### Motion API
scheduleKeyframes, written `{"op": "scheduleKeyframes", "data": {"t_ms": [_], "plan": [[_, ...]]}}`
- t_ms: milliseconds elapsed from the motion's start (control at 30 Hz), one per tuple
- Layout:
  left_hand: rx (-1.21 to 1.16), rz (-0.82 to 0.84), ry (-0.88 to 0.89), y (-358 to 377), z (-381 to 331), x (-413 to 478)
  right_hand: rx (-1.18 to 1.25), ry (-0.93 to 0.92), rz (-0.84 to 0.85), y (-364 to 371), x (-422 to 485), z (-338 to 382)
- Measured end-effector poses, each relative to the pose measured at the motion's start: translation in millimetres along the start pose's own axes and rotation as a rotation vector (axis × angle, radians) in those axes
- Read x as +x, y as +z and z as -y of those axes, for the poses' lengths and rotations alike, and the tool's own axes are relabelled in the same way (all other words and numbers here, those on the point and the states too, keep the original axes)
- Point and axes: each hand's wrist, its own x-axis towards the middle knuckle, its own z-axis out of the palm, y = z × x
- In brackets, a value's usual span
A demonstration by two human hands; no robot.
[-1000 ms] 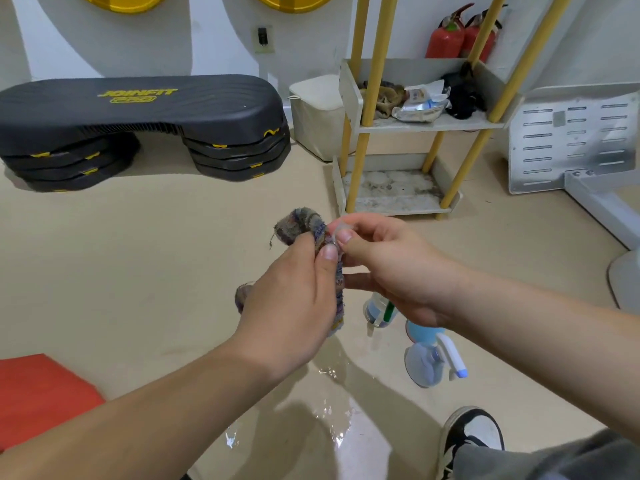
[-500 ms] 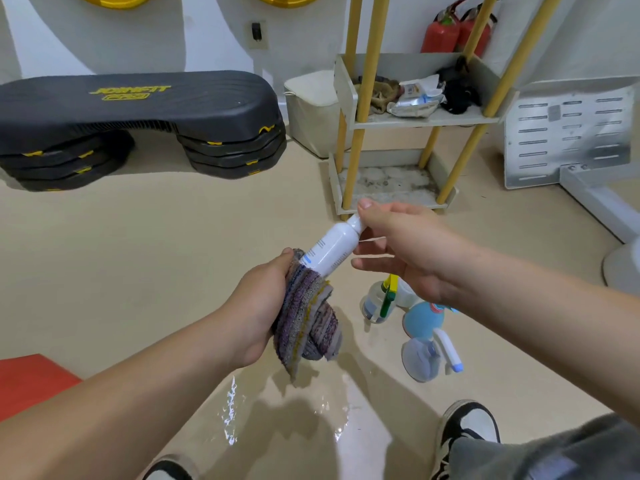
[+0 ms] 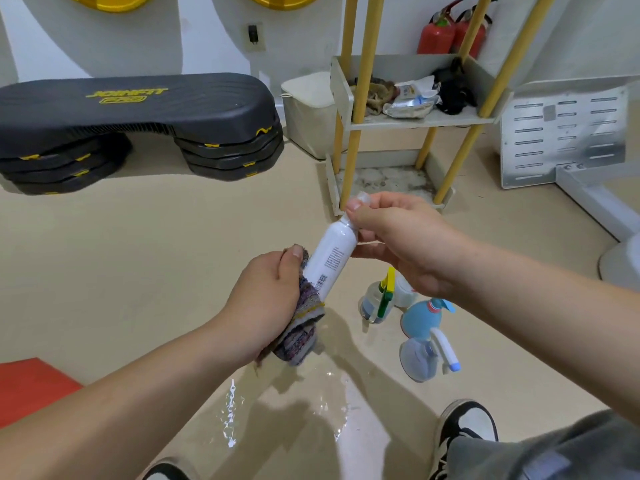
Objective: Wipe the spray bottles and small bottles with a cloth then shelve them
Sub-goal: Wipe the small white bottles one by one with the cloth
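A small white bottle [image 3: 331, 255] with a clear cap is held tilted in mid-air. My right hand [image 3: 405, 244] pinches its capped top end. My left hand [image 3: 266, 303] grips a striped grey-purple cloth [image 3: 300, 327] wrapped round the bottle's lower end. On the floor below stand a clear spray bottle with a yellow-green trigger [image 3: 377, 299], a blue spray bottle [image 3: 424, 315] and a clear spray bottle with a white trigger [image 3: 426, 358]. The yellow-posted shelf rack [image 3: 420, 119] stands behind; its lower tray [image 3: 388, 178] is bare.
The rack's upper tray holds rags and packets. A white bin [image 3: 306, 112] sits left of the rack, a black step platform [image 3: 135, 126] further left. Two fire extinguishers [image 3: 440, 32] stand behind. A metal panel [image 3: 561, 133] leans at right. The floor is wet near my shoes [image 3: 467, 424].
The bottle was fully wrapped in the cloth a second ago. The cloth has since slid down to its lower end, and the bottle has turned, now showing its barcode side.
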Motion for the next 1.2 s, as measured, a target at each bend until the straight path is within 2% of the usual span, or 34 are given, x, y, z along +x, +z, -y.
{"op": "scheduleKeyframes", "data": {"t_ms": [167, 267, 367, 467, 600, 767, 933, 1000, 1067, 1200], "plan": [[0.205, -0.058, 0.190, -4.6, -2.2, -7.8, 0.027, 0.081, -0.078, 1.5, 1.0, 0.0], [0.381, -0.024, 0.403, -0.8, -12.2, -17.0, 0.020, 0.154, -0.028, 10.1, -3.0, -9.1], [0.374, 0.020, 0.519, 0.7, -17.8, -21.0, 0.027, 0.170, 0.019, 16.3, -5.9, -9.9], [0.187, 0.116, 0.411, -4.7, -11.0, -12.4, -0.002, 0.136, -0.007, 11.8, -3.1, -2.5], [-0.152, 0.181, -0.034, -8.1, -11.7, -4.6, -0.013, 0.152, -0.041, 7.1, -0.2, -3.1], [-0.425, 0.117, -0.239, -5.0, -19.8, -3.1, -0.056, 0.140, 0.072, -1.6, -1.4, 5.1], [-0.626, 0.175, -0.384, -8.9, -18.2, -1.1, -0.132, 0.016, 0.148, -6.0, -4.9, 8.4], [-0.597, 0.204, -0.388, -8.6, -16.8, -2.4, -0.160, -0.012, 0.129, -5.5, -4.0, 6.3], [-0.512, 0.198, -0.312, -7.8, -17.9, -3.6, -0.169, -0.032, 0.113, -3.6, -4.3, 3.9], [-0.174, 0.034, 0.083, 0.9, -22.9, -15.7, -0.210, -0.023, 0.073, 9.8, -6.7, -6.1]]}}
